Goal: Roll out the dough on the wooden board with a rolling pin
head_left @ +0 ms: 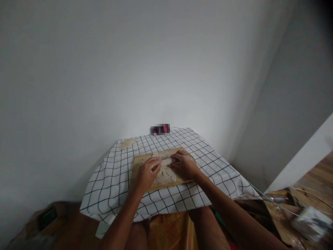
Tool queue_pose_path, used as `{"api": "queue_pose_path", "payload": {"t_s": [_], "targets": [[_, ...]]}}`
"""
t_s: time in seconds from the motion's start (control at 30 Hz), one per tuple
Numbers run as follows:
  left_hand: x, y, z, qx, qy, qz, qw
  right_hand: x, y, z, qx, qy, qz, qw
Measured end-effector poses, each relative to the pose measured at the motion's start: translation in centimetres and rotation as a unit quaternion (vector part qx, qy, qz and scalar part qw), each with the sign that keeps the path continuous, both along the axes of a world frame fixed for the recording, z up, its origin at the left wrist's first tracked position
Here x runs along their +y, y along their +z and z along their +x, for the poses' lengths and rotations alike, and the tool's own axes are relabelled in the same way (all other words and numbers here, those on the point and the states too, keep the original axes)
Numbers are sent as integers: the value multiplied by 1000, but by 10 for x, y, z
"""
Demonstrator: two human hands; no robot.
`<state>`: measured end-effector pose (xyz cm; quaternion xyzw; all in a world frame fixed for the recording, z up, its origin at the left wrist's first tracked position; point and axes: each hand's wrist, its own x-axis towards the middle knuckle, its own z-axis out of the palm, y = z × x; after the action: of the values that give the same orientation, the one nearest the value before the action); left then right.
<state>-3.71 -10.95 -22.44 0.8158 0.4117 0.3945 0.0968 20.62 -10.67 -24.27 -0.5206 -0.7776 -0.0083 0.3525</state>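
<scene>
On a wooden board [135, 168], a ragged sheet of pale dough [166, 175] lies flat. A pale, dough-coloured roll [168, 161] stretches crosswise over it between my two hands. I cannot tell whether it is rolled dough or a floured rolling pin. My left hand [149, 171] curls over its left end, fingers bent and thumb close below. Gripping the right end, my right hand [185, 163] has its fingers wrapped over the top. Both palms hide the roll's ends.
A white checked cloth [208, 163] covers the table. Flattened dough [127, 143] lies at its back left. A blurred dark-and-red object [160, 129] stands by the wall. Cardboard and a white box [312, 222] are on the floor at right; another box [47, 218] is at left.
</scene>
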Motion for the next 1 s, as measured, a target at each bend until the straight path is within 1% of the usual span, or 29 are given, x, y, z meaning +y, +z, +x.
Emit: {"api": "queue_pose_path", "payload": {"t_s": [0.17, 0.3, 0.5, 0.7, 0.9, 1.0], "targets": [[-4, 1, 1, -14, 9, -23, 1000, 2, -2, 2, -3, 9, 2, 1000], [-4, 2, 1, 16, 13, 7, 1000, 1, -1, 1, 6, 9, -4, 1000], [-2, -2, 1, 9, 4, 32, 999, 1, -1, 2, 12, 13, -6, 1000], [-4, -2, 4, 13, 43, 0, 999, 1, -1, 2, 18, 15, -17, 1000], [-3, -3, 3, 14, 25, 14, 999, 0, 1, 2, 24, 16, -22, 999], [-2, -5, 3, 15, 13, 35, 999, 1, 0, 2, 34, 22, -32, 999]]}}
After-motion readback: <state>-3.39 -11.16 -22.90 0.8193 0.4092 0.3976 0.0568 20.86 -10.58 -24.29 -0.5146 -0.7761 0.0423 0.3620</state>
